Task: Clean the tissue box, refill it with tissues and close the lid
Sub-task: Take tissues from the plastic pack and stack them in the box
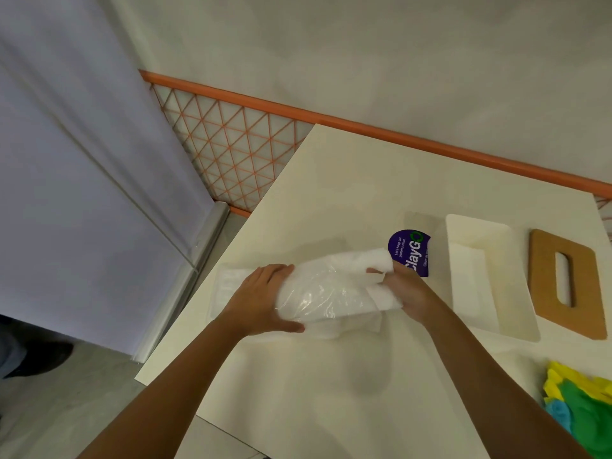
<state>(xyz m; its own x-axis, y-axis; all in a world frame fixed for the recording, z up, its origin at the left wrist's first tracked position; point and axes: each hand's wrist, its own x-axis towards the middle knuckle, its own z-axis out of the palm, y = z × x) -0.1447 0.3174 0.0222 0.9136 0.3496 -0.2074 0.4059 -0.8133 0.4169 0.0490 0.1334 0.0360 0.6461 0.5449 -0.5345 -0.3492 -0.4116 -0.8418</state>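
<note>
Head view: looks down on the table (pixel 331 392).
Left hand (pixel 261 299): fingers curled round the left end of the tissue pack (pixel 331 289), gripping its plastic wrapper.
Right hand (pixel 407 293): pinches the white tissues at the pack's right end.
Tissue box (pixel 496 253): open on the table, just right of the right hand.
Lid (pixel 543 276): flat on the table, right of the box.
Key relation: the pack's long axis runs left to right, the box's runs crosswise to it, and the right hand is nearer.
Next move: the tissues likely need a quarter turn.
</note>
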